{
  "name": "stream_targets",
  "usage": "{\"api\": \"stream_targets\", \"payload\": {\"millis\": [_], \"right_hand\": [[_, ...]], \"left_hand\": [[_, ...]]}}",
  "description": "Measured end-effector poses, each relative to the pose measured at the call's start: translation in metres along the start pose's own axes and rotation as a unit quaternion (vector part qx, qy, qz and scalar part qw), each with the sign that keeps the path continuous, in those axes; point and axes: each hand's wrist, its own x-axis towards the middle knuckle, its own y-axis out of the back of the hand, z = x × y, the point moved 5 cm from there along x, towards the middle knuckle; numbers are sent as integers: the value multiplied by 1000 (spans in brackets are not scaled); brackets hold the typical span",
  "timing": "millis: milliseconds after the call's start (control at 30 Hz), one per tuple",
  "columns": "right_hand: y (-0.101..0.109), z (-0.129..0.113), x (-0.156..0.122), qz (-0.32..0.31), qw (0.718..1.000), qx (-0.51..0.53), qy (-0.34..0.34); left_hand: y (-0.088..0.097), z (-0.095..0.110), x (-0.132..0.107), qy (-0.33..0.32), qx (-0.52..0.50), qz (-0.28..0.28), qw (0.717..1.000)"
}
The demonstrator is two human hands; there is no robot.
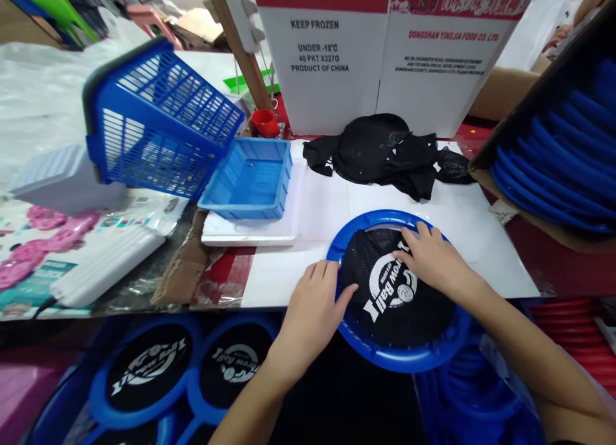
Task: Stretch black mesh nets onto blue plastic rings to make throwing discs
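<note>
A round blue plastic ring (402,361) lies over the front edge of the white board, overhanging it. Inside it is a black mesh fabric (385,329) with white "Throw Ball" lettering; at the upper left the mesh is loose and a gap shows along the rim. My left hand (315,310) is closed around the ring's left rim, its thumb over the mesh. At the upper right, my right hand (430,255) grips the mesh edge by the rim, thumb and fingers on the fabric. Behind the ring lies a heap of black mesh pieces (370,149).
At left stand a shallow blue tray (283,182) and a tilted blue basket (158,111). White cartons (332,92) rise behind. A box of blue rings (539,175) leans at right. Below the table are mesh-filled blue rings (144,374), blue rings (481,387) and red rings (568,329).
</note>
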Motion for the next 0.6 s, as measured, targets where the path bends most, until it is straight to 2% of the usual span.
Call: {"api": "stream_targets", "payload": {"millis": [67,133,233,267,333,400,433,500,600], "right_hand": [[2,-4,-32,-28,998,-39,-39],[8,-7,-58,-46,995,-67,-49],[25,-9,-73,1,996,-83,-41],[31,-11,-70,31,997,-69,-14],[38,-19,-54,83,992,7,96],[37,-29,-33,104,957,125,239],[34,-32,-22,111,937,174,281],[24,-34,-2,116,915,229,311],[8,-38,14,92,900,289,312]], "left_hand": [[-5,-7,4,-14,-71,3,997],[-6,-15,15,-41,-142,-13,989],[-4,-27,26,-70,-208,-31,975],[-2,-30,27,-70,-216,-22,974],[0,-31,25,-61,-216,18,974],[1,-28,21,-51,-208,61,975],[1,-26,18,-47,-206,77,974],[1,-21,15,-37,-211,92,973],[1,-18,16,-12,-214,85,973]]}}
